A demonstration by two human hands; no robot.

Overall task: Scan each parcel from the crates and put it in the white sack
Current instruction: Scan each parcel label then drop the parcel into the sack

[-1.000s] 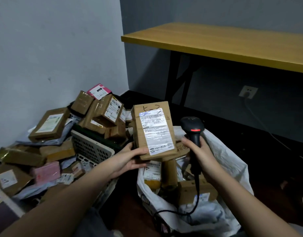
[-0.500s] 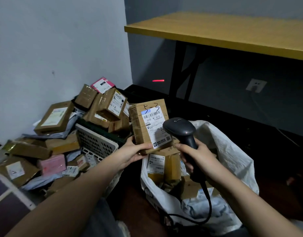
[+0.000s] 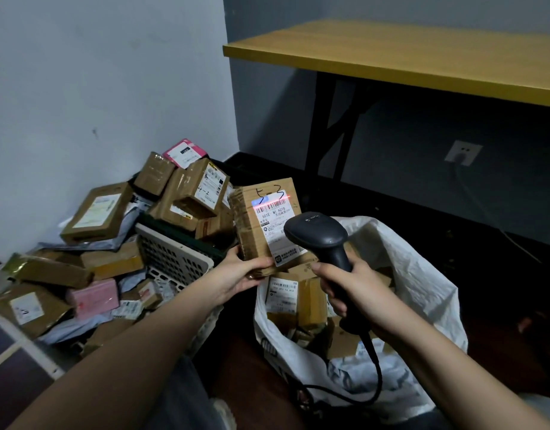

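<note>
Left hand (image 3: 236,276) is gripping brown cardboard parcel (image 3: 261,225) upright above open white woven sack (image 3: 401,274). Right hand (image 3: 357,293) is gripping black handheld scanner (image 3: 320,240); red line is crossing parcel's white label (image 3: 275,226).

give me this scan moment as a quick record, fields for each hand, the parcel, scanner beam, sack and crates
left hand: grips the lower edge of the parcel, label toward the camera
right hand: grips the scanner by its handle
parcel: brown box held upright above the sack's left edge, "5-3" handwritten on top
beam: red line across the top of the label, by the barcode
sack: white, open, boxes inside
crates: white crate piled with parcels; more lie around it
</note>
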